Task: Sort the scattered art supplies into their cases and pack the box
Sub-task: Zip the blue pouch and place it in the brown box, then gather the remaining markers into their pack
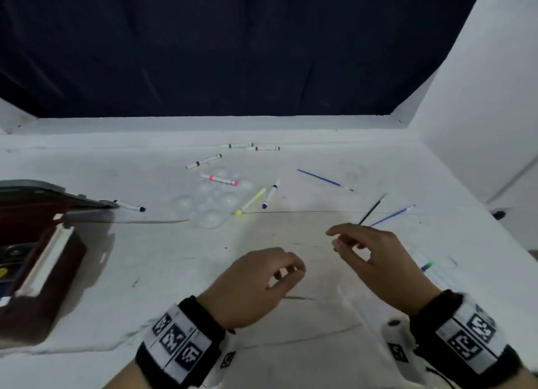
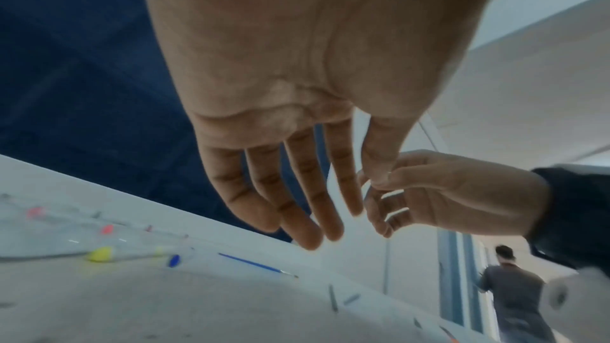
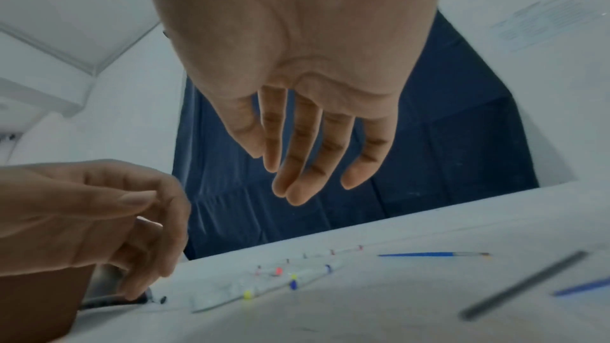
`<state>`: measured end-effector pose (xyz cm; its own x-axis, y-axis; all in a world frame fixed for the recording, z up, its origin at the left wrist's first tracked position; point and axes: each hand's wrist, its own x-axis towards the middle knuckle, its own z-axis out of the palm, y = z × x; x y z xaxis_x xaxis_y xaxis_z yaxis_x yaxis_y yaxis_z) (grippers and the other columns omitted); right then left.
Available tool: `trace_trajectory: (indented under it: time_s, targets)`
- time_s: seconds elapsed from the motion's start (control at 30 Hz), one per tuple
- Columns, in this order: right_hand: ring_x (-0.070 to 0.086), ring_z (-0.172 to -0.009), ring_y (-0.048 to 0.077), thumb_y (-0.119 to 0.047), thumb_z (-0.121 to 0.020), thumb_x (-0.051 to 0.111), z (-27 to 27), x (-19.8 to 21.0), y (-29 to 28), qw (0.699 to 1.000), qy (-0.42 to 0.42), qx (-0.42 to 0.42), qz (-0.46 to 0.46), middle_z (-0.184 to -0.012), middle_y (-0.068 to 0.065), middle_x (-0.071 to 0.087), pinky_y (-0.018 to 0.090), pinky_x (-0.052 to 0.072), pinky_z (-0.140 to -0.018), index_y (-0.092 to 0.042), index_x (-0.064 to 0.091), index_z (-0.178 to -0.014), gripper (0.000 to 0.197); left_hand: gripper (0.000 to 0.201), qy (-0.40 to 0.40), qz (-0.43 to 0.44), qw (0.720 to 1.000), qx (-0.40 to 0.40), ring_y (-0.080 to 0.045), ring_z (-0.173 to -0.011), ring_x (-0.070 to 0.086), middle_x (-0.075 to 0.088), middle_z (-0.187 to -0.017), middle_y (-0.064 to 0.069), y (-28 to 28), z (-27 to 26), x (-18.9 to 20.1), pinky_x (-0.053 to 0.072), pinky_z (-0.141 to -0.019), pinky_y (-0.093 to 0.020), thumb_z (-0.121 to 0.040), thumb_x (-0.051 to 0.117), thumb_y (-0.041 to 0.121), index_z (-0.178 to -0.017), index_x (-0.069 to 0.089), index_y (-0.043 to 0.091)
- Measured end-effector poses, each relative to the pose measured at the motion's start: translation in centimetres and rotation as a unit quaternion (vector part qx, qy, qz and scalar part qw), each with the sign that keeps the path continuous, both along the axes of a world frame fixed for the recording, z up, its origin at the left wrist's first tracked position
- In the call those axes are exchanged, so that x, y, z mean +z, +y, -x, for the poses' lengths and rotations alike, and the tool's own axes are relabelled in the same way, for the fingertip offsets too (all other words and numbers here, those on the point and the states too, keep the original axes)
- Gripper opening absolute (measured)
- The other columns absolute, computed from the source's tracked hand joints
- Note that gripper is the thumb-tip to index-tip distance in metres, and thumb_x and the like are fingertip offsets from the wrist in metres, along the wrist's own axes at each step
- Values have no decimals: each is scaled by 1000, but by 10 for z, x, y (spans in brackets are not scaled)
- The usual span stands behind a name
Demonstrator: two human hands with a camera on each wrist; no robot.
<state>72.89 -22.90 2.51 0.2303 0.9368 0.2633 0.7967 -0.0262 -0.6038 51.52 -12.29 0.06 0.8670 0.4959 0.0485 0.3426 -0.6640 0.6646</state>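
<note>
Both hands hover above the white table (image 1: pixel 163 254) and neither holds anything; the left hand (image 1: pixel 250 284) hangs low at centre with fingers loosely relaxed, the right hand (image 1: pixel 369 252) sits just beside it, a little further out, fingers slack and lightly bent; the two are near each other but apart, nothing pinched in either; the supplies lie well scattered ahead: a pink marker (image 1: pixel 219 179) resting on a clear plastic palette (image 1: pixel 209 202), a yellow marker (image 1: pixel 251 201) and a blue marker (image 1: pixel 270 193) just beside it, a brown marker (image 1: pixel 203 161) further back, green marker (image 1: pixel 236 145) and red marker (image 1: pixel 263 148) at the far edge, a black-tipped marker (image 1: pixel 129 206) near the open box (image 1: pixel 35 260) at the left; brushes on the right side, a blue brush (image 1: pixel 324 179) out in the open, a black brush (image 1: pixel 372 208) and another blue brush (image 1: pixel 391 215) just beyond the right fingertips; a green-capped marker (image 1: pixel 426 266) peeks out by the right wrist; my read is that the step in hand is choosing the first pick, and the sorting has barely begun; the smart play looks like the right hand taking the two nearby brushes together, pinching low at mid-shaft since thin handles roll on the flat table, while the left works the markers nearest the box; gather by kind, not by reach, so each case fills in one go
</note>
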Motion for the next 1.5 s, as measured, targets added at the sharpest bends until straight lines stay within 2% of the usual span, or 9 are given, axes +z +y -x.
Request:
trace_trajectory:
  time_s: [0.2,0.33,0.6,0.73,0.8,1.0,1.17,1.33,1.5]
  targets:
    - [58,-102,6,-46,-97,46,-100,-22,-20,964,-163,-8,208,-101,-22,63,33,46,-92,-41,57,-120,25,33,136,-25,977,-161,-14,-109,52,67,-118,5,-23,-80,-11,42,-96,-32,-105,40,45,-125,60,28]
    - [48,-121,12,-50,-100,39,-128,-30,-21,935,-204,6,291,-126,-19,55,38,39,-99,-39,52,-127,32,41,182,-136,960,-163,-23,-104,56,66,-114,3,-18,-92,-26,48,-89,-42,-104,32,49,-118,62,26]
    - [52,-118,13,-46,-99,47,-120,-43,3,950,-132,128,253,-128,-13,60,34,41,-104,-30,60,-126,34,55,162,-120,977,-65,-14,-97,55,62,-105,10,16,-48,-32,47,-87,-36,-96,21,62,-112,62,30]
    - [48,-123,8,-45,-100,46,-91,-40,28,947,-107,181,243,-133,-15,56,24,36,-106,-29,55,-133,38,51,100,-89,991,-5,2,-89,46,56,-100,23,34,-5,-29,40,-84,-17,-98,29,63,-116,62,29]
    - [48,-120,7,-46,-101,44,-73,-38,43,944,-98,193,249,-132,-14,55,20,34,-102,-29,51,-137,40,55,97,-79,992,33,2,-91,49,50,-97,32,44,17,-31,43,-88,-20,-95,30,69,-126,58,33]
    - [52,-118,12,-47,-101,43,-22,-43,81,953,-33,202,225,-130,-6,60,29,39,-102,-29,50,-136,40,78,84,-31,987,135,-3,-98,54,62,-107,21,69,72,-36,46,-93,-30,-79,19,91,-133,52,44]
    - [54,-111,5,-46,-100,46,-2,-49,103,965,6,180,191,-121,-14,62,24,41,-98,-33,51,-131,35,69,84,-9,983,162,-2,-100,56,63,-109,21,83,86,-37,44,-95,-27,-78,22,92,-125,52,51]
    - [64,-84,5,-49,-97,50,-4,-43,123,977,69,129,153,-103,-10,68,25,50,-77,-36,57,-116,24,63,86,11,985,151,-5,-74,60,66,-81,11,96,70,-19,47,-72,-21,-83,26,85,-125,54,47]
    - [63,-77,13,-45,-97,51,-13,-41,158,987,55,67,136,-94,-7,68,33,53,-77,-34,55,-112,19,38,111,-3,975,190,-5,-82,62,67,-90,12,124,31,-11,50,-80,-29,-95,37,65,-126,48,46]
